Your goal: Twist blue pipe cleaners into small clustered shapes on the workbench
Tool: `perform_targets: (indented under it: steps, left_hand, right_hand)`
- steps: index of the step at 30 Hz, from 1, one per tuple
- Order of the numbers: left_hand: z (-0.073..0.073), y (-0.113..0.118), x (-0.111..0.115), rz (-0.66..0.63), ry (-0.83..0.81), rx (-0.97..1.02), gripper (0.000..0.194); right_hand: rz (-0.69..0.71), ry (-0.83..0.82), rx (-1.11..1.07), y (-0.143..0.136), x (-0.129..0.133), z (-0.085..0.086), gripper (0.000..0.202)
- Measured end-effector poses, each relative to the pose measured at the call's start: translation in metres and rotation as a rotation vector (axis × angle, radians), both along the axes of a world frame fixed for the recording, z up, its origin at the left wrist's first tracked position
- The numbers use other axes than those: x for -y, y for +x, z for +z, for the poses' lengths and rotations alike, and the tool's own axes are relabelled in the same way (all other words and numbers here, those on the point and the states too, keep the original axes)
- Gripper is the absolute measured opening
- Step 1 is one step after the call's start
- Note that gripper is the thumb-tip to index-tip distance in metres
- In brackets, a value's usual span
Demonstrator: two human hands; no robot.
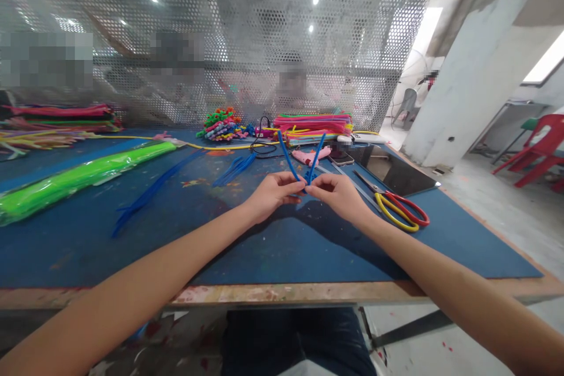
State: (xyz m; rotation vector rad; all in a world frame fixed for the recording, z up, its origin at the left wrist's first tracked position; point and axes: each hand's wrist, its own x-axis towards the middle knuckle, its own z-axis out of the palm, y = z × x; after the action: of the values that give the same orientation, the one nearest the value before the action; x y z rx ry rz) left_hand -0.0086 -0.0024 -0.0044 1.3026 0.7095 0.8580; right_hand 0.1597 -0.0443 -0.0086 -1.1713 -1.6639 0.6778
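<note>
Left hand [275, 191] and right hand [337, 194] each pinch a blue fuzzy stem [287, 155] at fingertip height, neither hand nearer. Its two long ends point up and away from the fingers, spread in a V. Just beyond sits a pink glue gun [311, 157]; scissors [396, 208] lie beside the right hand, loose blue stems [235, 169] beyond the left. Under them is a blue mat [282, 258], with a perforated screen [247, 29] behind.

Pinching blue stems [289, 157], prob. fuzzy wire, w/ L hand [277, 192] & R hand [338, 192]; pink glue gun [304, 157] just beyond fingers [298, 187], scissors [382, 192] to their R.
</note>
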Motion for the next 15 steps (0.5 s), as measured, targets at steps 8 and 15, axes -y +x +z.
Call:
perform_targets:
  steps: [8,15]
  left_hand:
    - [0.003,0.000,0.001,-0.026,-0.100,-0.029,0.028]
    - [0.003,0.001,0.002,-0.017,-0.072,-0.069,0.037]
  right_hand:
    - [-0.146,0.705,0.625,0.023,-0.003,0.013,0.035]
    - [-0.144,0.878,0.900,0.027,0.001,0.018,0.017]
